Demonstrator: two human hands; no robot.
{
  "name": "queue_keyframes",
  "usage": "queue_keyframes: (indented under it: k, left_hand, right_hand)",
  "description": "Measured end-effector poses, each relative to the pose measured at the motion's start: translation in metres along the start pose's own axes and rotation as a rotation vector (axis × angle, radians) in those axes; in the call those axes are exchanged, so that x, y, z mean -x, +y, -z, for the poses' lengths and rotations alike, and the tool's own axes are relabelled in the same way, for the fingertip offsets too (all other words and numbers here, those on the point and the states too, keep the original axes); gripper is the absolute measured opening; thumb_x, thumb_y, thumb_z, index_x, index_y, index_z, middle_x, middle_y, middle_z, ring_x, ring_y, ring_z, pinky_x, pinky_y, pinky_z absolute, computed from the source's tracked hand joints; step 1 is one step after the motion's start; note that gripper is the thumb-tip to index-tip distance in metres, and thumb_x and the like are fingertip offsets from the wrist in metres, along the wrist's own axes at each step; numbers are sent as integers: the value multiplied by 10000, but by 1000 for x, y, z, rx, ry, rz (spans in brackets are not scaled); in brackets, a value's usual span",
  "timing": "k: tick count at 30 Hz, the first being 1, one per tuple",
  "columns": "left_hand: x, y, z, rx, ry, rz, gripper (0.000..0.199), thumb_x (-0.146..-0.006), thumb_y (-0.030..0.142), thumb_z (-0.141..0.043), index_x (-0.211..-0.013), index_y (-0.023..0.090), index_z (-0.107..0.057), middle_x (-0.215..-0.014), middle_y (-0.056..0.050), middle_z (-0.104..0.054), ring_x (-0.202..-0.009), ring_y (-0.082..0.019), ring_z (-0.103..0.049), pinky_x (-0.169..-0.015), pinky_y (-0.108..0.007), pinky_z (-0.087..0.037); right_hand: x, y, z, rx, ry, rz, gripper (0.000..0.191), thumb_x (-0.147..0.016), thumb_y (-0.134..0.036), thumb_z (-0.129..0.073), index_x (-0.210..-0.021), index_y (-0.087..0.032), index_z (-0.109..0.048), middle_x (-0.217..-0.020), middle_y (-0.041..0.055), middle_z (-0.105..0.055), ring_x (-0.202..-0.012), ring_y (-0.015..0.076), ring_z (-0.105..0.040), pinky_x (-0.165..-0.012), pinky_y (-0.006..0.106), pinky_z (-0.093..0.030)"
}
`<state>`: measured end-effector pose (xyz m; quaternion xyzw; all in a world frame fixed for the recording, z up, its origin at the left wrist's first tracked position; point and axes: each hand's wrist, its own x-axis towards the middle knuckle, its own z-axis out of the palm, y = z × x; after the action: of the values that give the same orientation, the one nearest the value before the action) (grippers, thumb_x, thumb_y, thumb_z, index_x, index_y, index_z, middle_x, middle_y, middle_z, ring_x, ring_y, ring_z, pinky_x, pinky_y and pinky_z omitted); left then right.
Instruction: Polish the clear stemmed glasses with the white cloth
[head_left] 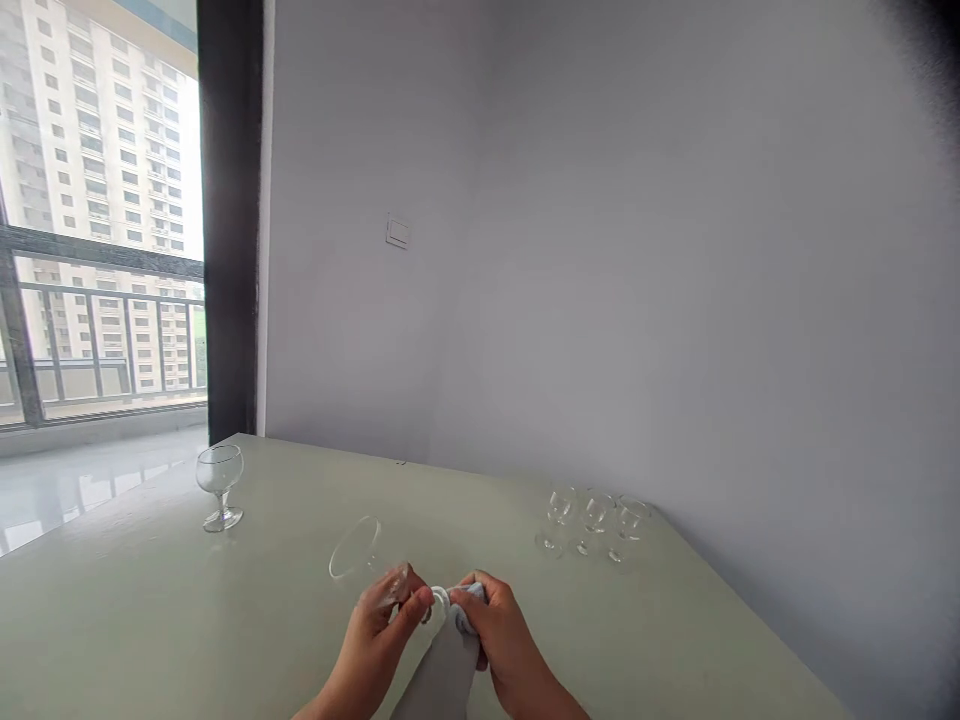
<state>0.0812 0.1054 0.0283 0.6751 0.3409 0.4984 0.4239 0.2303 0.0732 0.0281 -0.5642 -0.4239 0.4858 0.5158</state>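
ok so both hands r together, close in front of the person, basically meeting over one glass. Left hand [382,622] pinches what looks like the stem of a clear stemmed glass [355,548], w/ the bowl tipped way over on its side and sticking out past the hand, away from the person and to the left. Right hand [501,622] has a grey cloth [448,665] bunched against the round glass foot [439,604], and the rest of the cloth hangs down between the wrists. Stem's mostly hidden by the fingers, so can't tell exactly how it's gripped.

Further out past the left hand, a goblet [220,487] stands upright on the pale green table [127,610], well apart from the hands. Past the right hand, three more clear glasses [595,525] stand upright in a row, just beside each other.

Straight ahead of the hands is a grey wall [675,250] w/ a small white switch plate [397,232]. Off to the left there's a dark door frame [229,200], then a balcony railing [105,340] and an apartment block [82,150] outside.
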Motion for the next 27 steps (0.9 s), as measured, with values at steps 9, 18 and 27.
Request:
queue_keyframes:
  k: [9,18,27]
  left_hand:
    - [-15,-11,13,-142,43,176,452,-786,519,-473,-1025,181,-655,-584,18,-561,-543,-141,-480,-548,-249,-401]
    - [3,-28,-16,-7,-223,194,533,-819,515,-449,-1280,250,-485,-780,-9,-682,-772,-175,-625,-742,-281,-488]
    - [17,-56,-32,-381,-56,-57,651,-776,464,-522,-1371,303,-312,-946,-39,-617,-606,-143,-559,-583,-268,-509]
  right_hand:
    - [10,2,-3,632,-30,431,256,-842,-402,-474,-900,-240,-664,-877,40,-597,-702,158,-559,-645,264,-393]
    - [8,8,-12,795,52,553,95,-747,-177,-512,-724,-212,-597,-701,4,-591,-628,142,-522,-565,241,-322]
    - [-12,18,7,675,185,494,127,-761,-224,-510,-827,-196,-616,-694,17,-639,-607,155,-559,-557,244,-352]
